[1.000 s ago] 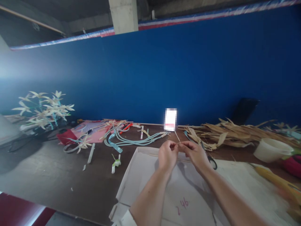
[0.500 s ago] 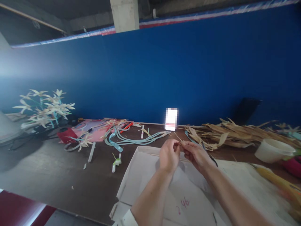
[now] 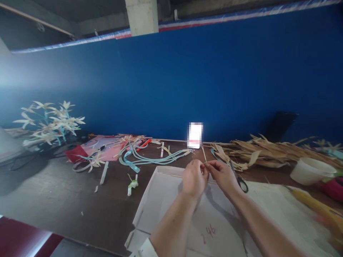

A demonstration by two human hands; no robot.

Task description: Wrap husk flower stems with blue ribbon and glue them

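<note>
My left hand (image 3: 194, 177) and my right hand (image 3: 222, 174) meet fingertip to fingertip above a flattened white cardboard sheet (image 3: 166, 200). Both are pinched shut on a thin straw-coloured strip (image 3: 204, 154) that sticks up from between the fingers. Black-handled scissors (image 3: 241, 184) lie just right of my right hand on the table.
A pile of dried husk leaves (image 3: 268, 151) runs along the back right, with a white cup (image 3: 311, 170) beside it. Light blue cords (image 3: 150, 159) and pink paper (image 3: 104, 146) lie at the back centre-left. A bunch of pale husk flowers (image 3: 50, 123) stands far left. A blue wall rises behind.
My hands have stayed together over the cardboard, shifting slightly as the fingers work; the strip's free end now points more upright.
</note>
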